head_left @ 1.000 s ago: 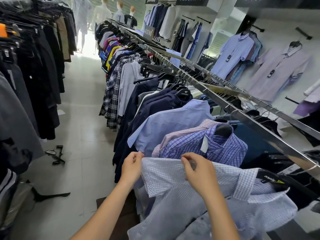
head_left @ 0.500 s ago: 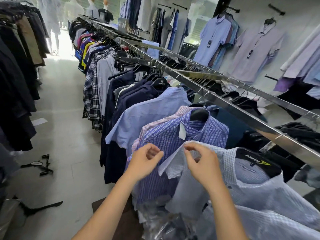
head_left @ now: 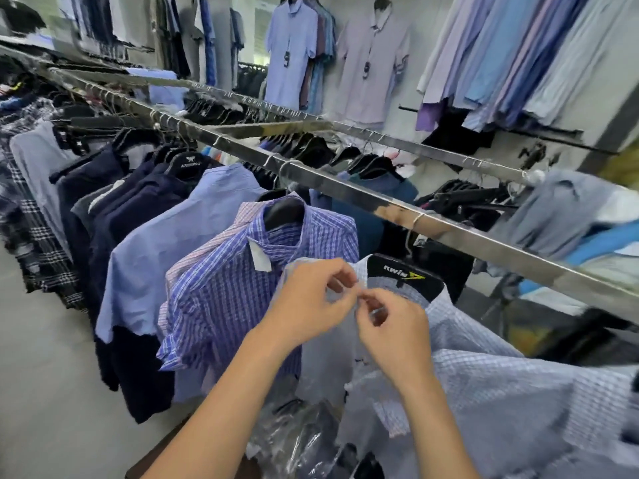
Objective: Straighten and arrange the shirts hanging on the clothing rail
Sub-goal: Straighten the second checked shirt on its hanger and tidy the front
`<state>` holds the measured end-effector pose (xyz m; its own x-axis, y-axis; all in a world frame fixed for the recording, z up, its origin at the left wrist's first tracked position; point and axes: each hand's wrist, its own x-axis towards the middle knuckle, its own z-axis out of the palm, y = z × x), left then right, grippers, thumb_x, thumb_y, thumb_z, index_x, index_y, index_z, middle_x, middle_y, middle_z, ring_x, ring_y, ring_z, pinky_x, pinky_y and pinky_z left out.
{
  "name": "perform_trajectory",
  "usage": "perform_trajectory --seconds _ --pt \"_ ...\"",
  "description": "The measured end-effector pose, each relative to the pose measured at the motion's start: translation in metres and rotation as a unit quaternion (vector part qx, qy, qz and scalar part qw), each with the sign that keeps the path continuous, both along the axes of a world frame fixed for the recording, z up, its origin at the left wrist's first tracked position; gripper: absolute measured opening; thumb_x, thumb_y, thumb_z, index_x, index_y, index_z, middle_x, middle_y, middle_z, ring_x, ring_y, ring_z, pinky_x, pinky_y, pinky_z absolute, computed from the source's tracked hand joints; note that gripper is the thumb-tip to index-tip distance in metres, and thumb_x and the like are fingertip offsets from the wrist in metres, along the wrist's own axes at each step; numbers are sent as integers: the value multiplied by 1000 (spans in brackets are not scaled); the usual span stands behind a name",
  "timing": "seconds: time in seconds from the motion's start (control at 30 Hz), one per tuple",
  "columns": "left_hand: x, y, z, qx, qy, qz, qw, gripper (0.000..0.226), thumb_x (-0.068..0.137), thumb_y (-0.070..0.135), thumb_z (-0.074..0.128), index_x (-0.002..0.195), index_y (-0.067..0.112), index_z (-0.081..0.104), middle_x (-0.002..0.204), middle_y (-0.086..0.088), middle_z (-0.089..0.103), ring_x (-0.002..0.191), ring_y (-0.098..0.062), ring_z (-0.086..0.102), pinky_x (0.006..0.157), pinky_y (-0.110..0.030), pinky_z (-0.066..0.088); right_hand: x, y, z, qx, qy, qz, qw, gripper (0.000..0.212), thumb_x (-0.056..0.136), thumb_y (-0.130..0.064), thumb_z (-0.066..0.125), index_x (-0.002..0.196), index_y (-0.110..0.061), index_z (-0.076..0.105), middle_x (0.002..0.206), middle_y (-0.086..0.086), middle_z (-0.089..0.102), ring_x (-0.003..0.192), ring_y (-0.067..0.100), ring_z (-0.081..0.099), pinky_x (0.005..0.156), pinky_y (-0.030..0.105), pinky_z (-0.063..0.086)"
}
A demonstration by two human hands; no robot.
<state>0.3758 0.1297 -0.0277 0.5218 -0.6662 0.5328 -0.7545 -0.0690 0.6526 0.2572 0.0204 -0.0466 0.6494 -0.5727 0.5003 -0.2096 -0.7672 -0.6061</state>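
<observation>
A pale blue fine-checked shirt (head_left: 484, 385) hangs nearest me on a black hanger (head_left: 401, 276) from the metal clothing rail (head_left: 345, 188). My left hand (head_left: 307, 305) and my right hand (head_left: 390, 337) meet at its collar front, each pinching the fabric between thumb and fingertips. Just beyond it hangs a blue and purple plaid shirt (head_left: 235, 292) with a white tag at the collar, then a plain light blue shirt (head_left: 166, 243) and several navy shirts (head_left: 114, 202) further left along the rail.
A second rail (head_left: 397, 141) with dark garments runs behind the first. Shirts hang on the wall display (head_left: 294, 50) and at the upper right (head_left: 518, 57). Clear plastic wrapping (head_left: 297, 440) lies below my hands. Grey floor (head_left: 45, 375) lies to the left.
My view swung right and closer to the rail. Both hands moved up from the spread collar and shoulder of the pale checked shirt and came together at its collar front.
</observation>
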Motion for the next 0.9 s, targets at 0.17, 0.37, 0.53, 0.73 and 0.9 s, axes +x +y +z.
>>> perform_trajectory --seconds 0.17,0.37,0.53,0.73,0.9 --pt "-17 -47 0 21 -10 -132 991 6 88 17 66 90 20 71 81 11 71 77 -2 65 76 -22 53 -26 -14 0 1 -19 -158 987 12 79 -27 66 68 -22 65 56 -7 60 57 14 56 55 32 46" --pt "-46 -92 21 48 -98 -259 960 26 84 16 52 99 17 73 94 2 74 91 -17 67 85 -36 52 -47 -33 0 39 9 -266 963 9 78 -30 53 77 -24 59 70 -2 62 72 28 61 61 34 38" --pt "-70 -132 31 129 -187 -297 928 39 83 13 53 120 7 65 119 -14 65 113 -33 61 96 -41 49 -61 -29 -5 102 37 -324 940 17 80 -15 62 97 -15 56 87 4 67 87 32 63 62 36 39" --pt "-92 -156 23 263 -363 -237 862 37 88 20 64 122 12 52 123 -10 61 115 -31 60 95 -42 43 -88 -19 -12 141 36 -416 898 34 84 -20 61 116 -15 51 117 8 54 104 29 56 85 38 48" --pt "-97 -156 15 299 -408 -207 838 28 92 19 60 120 20 55 119 -8 65 112 -31 61 95 -45 37 -113 -17 -16 145 40 -456 877 54 89 -8 60 139 -13 40 132 13 44 114 34 52 91 38 45"
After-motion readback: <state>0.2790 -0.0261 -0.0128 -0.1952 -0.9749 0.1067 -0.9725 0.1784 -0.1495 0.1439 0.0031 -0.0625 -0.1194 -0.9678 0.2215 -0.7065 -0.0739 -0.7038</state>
